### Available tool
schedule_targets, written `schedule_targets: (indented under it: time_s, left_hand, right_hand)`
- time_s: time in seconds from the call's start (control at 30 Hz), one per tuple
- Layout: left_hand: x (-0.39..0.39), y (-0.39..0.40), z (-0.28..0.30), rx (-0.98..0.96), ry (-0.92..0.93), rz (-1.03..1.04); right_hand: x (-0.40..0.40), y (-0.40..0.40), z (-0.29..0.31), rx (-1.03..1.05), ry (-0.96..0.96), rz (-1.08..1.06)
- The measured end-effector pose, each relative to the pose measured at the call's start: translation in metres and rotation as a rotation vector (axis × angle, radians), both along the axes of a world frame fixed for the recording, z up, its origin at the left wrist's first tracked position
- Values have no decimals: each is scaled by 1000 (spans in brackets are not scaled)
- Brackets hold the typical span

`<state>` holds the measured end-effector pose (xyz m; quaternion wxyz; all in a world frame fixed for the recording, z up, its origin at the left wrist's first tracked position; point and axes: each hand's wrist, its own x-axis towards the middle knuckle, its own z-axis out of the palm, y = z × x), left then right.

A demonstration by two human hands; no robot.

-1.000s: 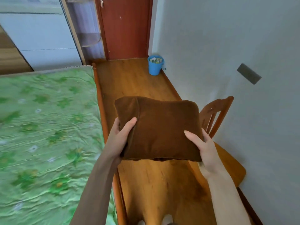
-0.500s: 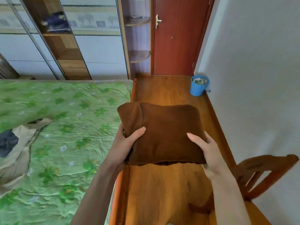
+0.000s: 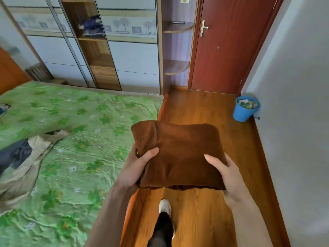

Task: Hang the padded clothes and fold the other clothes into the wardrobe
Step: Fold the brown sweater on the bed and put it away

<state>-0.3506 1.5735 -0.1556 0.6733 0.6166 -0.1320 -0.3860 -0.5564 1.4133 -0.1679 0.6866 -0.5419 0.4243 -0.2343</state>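
Evidently soft and light, the folded brown garment (image 3: 179, 154) is pinched at its near corners by left hand (image 3: 136, 166) and right hand (image 3: 225, 172); wardrobe (image 3: 99, 50) at eleven o'clock.

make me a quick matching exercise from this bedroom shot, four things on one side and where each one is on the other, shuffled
Things:
1. folded brown garment
2. blue bucket
3. beige garment
4. dark blue clothes

Places:
A. on a shelf in the open wardrobe
B. spread on the green bedspread
C. held between the left hand and right hand
D. on the wooden floor against the wall, near the red door

Pairs: 1-C, 2-D, 3-B, 4-A
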Motion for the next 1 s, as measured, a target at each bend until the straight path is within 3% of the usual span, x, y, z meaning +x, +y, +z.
schedule_targets:
  time_s: [0.5,1.0]
  left_hand:
    - [219,-207,16,-85,5,81]
    - [351,-437,-3,1,54,39]
  right_hand:
    - [228,-224,28,-82,-41,54]
    - [354,-442,3,-11,-10,7]
